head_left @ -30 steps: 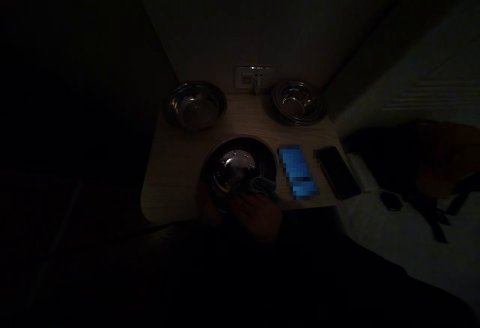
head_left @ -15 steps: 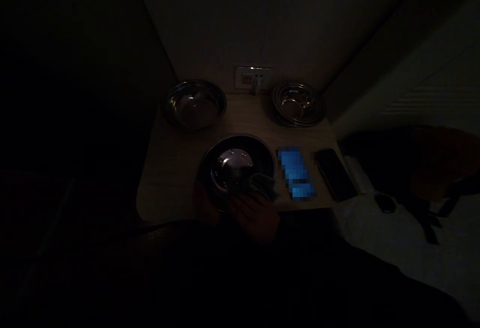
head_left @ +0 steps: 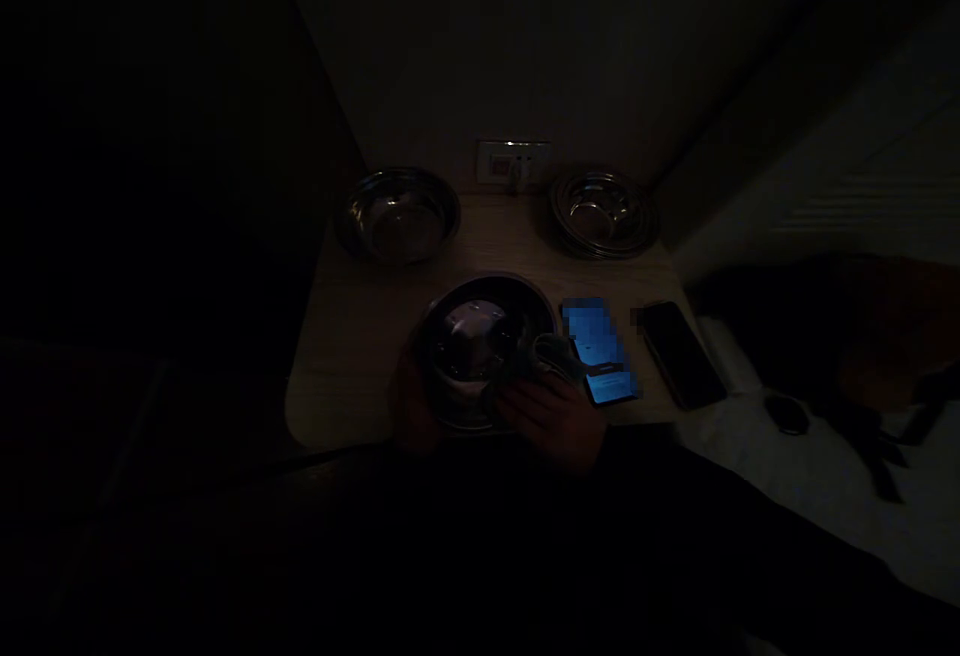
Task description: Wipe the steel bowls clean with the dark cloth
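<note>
The right hand (head_left: pixel 553 423) clasps a cloth (head_left: pixel 561 352) at the right rim of the bowl (head_left: pixel 471 334) — left hand (head_left: pixel 414 410) at its left, grip too dark to tell.

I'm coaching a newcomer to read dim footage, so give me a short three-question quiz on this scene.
1. True or false: the right hand holds a cloth at the front bowl.

2. Which lies nearer that bowl?
a) the lit screen
b) the dark phone

3. Fill in: the wall socket sits above and ___ the two groups of bowls at the back.

Key: 1 true; 2 a; 3 between.
</note>
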Action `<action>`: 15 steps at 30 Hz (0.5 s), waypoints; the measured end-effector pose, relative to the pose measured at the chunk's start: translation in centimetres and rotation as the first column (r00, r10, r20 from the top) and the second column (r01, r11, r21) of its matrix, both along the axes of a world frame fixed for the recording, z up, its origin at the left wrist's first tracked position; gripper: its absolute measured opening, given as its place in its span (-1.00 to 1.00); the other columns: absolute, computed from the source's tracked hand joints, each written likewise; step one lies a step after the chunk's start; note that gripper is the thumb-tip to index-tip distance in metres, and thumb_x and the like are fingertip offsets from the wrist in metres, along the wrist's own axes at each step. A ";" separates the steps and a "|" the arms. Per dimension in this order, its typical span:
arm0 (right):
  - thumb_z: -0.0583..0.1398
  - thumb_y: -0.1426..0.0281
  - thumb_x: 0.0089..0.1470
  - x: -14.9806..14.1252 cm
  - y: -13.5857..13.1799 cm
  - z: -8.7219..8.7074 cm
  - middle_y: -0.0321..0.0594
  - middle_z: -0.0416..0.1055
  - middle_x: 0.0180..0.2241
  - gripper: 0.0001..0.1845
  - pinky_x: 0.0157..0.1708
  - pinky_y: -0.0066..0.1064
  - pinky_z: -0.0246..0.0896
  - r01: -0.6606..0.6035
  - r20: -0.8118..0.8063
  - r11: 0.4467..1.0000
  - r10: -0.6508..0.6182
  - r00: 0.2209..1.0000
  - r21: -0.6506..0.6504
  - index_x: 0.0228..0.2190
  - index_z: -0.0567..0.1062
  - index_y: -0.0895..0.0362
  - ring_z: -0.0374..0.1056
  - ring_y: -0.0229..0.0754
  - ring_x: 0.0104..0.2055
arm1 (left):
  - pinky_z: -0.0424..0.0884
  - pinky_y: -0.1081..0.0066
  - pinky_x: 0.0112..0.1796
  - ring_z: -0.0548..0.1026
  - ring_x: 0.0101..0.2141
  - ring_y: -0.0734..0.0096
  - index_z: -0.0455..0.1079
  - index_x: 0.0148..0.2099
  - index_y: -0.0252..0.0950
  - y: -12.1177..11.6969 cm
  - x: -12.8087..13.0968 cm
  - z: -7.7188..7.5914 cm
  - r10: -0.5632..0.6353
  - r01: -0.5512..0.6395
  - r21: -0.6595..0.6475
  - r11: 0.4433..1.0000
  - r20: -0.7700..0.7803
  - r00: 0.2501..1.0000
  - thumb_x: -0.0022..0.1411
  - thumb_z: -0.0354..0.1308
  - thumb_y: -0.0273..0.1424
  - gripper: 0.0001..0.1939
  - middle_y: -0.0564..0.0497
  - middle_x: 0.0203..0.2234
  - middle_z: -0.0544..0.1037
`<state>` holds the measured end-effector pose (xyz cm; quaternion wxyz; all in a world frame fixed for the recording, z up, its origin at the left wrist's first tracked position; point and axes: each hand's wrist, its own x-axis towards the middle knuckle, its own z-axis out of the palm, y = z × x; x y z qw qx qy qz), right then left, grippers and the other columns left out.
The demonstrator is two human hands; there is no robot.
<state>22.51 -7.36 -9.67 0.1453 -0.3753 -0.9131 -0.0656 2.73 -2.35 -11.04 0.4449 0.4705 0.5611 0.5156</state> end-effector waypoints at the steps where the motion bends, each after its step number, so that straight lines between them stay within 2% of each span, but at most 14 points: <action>1: -0.05 0.52 0.21 -0.3 -0.2 -0.3 -0.15 0.42 -0.03 -0.66 -0.06 -0.19 0.24 0.007 0.003 1.000 -0.007 1.000 0.003 -0.06 0.41 0.20 0.31 -0.12 0.00 | 0.17 0.32 0.10 0.26 0.11 0.24 0.20 0.17 -0.33 -0.2 0.3 0.0 -0.021 0.021 0.006 1.000 0.018 1.000 0.29 -0.27 -0.07 -0.41 -0.12 0.09 0.33; 5: -0.04 0.52 0.21 -1.1 -0.7 -1.0 -0.14 0.41 -0.02 -0.66 -0.07 -0.22 0.24 0.044 -0.014 0.999 -0.044 0.999 0.014 -0.05 0.41 0.18 0.30 -0.13 0.01 | 0.21 0.30 0.07 0.27 0.10 0.18 0.09 0.23 -0.38 -1.1 1.1 -0.2 -0.083 0.081 0.027 0.996 0.071 0.994 0.25 -0.26 0.00 -0.31 -0.20 0.13 0.27; 9: -0.04 0.51 0.21 -1.1 -0.7 -0.8 -0.13 0.40 -0.01 -0.65 -0.08 -0.20 0.24 0.053 -0.035 0.998 -0.055 0.998 -0.037 -0.01 0.38 0.17 0.29 -0.12 0.02 | 0.27 0.32 0.02 0.30 0.07 0.14 0.07 0.24 -0.40 -1.4 0.9 0.2 -0.114 0.109 0.047 0.993 0.109 0.988 0.19 -0.16 0.04 -0.24 -0.22 0.11 0.30; 12: 0.01 0.47 0.20 -0.7 -0.5 -0.5 -0.17 0.40 0.00 -0.64 -0.08 -0.16 0.21 0.038 -0.068 0.997 -0.043 0.997 -0.073 0.02 0.35 0.09 0.29 -0.10 0.03 | 0.26 0.34 0.02 0.26 0.10 0.14 0.06 0.24 -0.42 -1.4 0.8 0.9 -0.065 0.059 0.058 0.997 0.118 0.991 0.21 -0.21 0.03 -0.25 -0.22 0.13 0.27; 15: 0.05 0.44 0.19 -0.4 -0.2 -0.2 -0.17 0.40 -0.01 -0.69 -0.05 -0.15 0.17 0.035 -0.084 0.994 -0.043 0.996 -0.102 -0.04 0.40 0.08 0.28 -0.10 0.03 | 0.25 0.35 0.03 0.23 0.13 0.16 0.05 0.24 -0.42 -1.4 1.3 1.4 0.014 -0.017 0.033 0.999 0.092 0.996 0.24 -0.30 0.01 -0.28 -0.20 0.15 0.24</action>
